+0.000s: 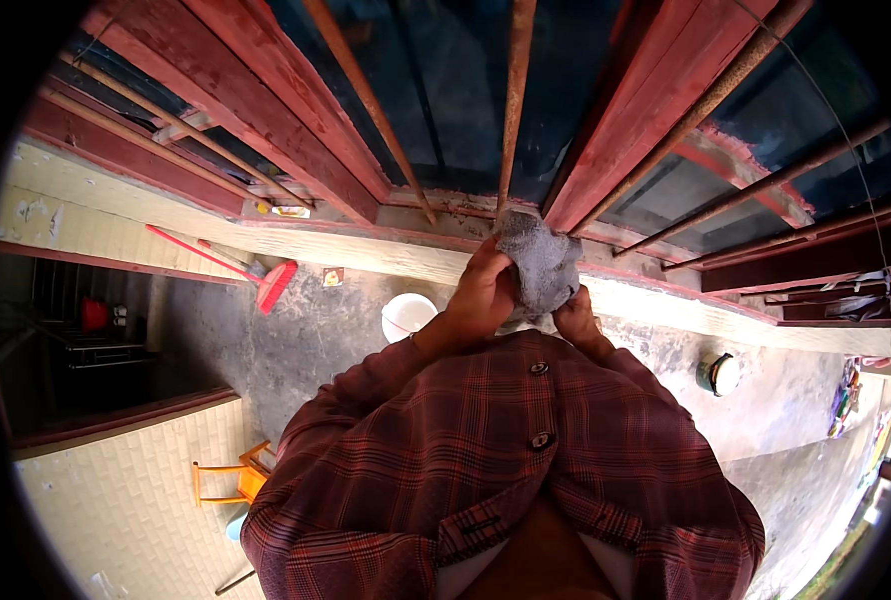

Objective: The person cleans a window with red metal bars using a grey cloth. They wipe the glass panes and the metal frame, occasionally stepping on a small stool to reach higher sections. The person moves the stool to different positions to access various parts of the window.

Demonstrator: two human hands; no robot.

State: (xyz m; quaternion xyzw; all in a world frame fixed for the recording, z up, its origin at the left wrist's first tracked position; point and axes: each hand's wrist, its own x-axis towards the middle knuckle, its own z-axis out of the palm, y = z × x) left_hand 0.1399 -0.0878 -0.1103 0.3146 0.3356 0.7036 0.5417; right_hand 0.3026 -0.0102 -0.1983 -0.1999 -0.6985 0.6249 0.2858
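Observation:
Both of my hands hold a crumpled grey cloth [540, 262] in front of my chest, close to a barred window. My left hand [482, 292] grips the cloth's left side with fingers curled round it. My right hand [576, 318] pinches its lower right edge. The cloth's top touches the base of a rusty vertical bar [514, 100], just above the red-painted window sill [436, 206]. My red plaid sleeves and jacket fill the lower middle of the view.
Red wooden window frames [296, 100] and several rusty bars stand ahead over dark glass. Below lie a concrete floor, a white bucket [407, 314], a red broom [266, 280], an orange stool [234, 480] and a small pot [720, 374].

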